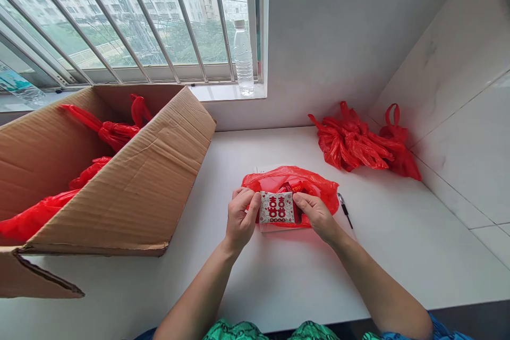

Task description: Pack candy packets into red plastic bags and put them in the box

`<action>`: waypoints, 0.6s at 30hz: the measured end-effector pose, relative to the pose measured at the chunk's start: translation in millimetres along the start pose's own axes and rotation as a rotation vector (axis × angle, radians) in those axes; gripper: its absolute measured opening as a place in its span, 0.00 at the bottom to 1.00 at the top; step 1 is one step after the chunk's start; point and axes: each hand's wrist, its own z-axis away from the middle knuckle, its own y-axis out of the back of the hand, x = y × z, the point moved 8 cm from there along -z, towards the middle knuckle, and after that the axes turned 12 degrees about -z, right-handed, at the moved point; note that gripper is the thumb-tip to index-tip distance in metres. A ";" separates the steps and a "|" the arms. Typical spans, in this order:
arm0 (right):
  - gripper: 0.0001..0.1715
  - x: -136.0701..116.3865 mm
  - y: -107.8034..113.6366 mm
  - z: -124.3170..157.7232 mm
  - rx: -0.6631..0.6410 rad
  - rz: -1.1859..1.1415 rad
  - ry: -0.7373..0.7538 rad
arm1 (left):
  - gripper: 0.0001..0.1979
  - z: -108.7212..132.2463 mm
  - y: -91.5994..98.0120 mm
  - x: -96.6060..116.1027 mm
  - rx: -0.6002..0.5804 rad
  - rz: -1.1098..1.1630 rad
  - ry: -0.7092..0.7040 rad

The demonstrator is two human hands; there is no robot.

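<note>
A small white packet with red characters [277,207] is pinched at its two sides, its printed face turned up. My left hand [241,216] grips its left edge and my right hand [317,215] its right edge, both with fingers closed. Just behind and beneath it, an open red plastic bag [319,185] lies spread on the white table, with red items partly visible inside. Part of a flat white object [274,228] shows under the bag.
A large cardboard box [175,154] holding red bags stands at the left. Tied red bags [354,141] lie by the back wall at the right. A black pen [345,210] rests right of the open bag. A water bottle [243,58] stands on the windowsill.
</note>
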 end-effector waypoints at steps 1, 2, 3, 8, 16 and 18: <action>0.28 0.0 0.3 -0.2 0.001 0.001 0.003 | 0.22 0.0 -0.1 -0.2 -0.001 -0.002 0.004; 0.28 0.0 0.2 -0.4 -0.001 0.001 0.006 | 0.22 0.1 -0.1 -0.3 -0.002 -0.004 0.005; 0.28 0.0 0.0 -0.5 -0.006 0.001 0.008 | 0.22 0.2 0.0 -0.2 0.000 -0.004 0.004; 0.27 1.7 1.8 -1.5 0.002 0.021 0.016 | 0.22 0.3 0.2 -0.8 0.004 -0.007 0.000; 0.24 -16.6 7.2 6.0 0.084 0.285 0.251 | 0.23 0.5 3.3 -5.9 0.039 0.000 0.054; 0.35 -27.5 -2.8 10.7 0.037 0.515 0.395 | 0.23 0.8 3.4 -7.3 0.047 0.006 0.070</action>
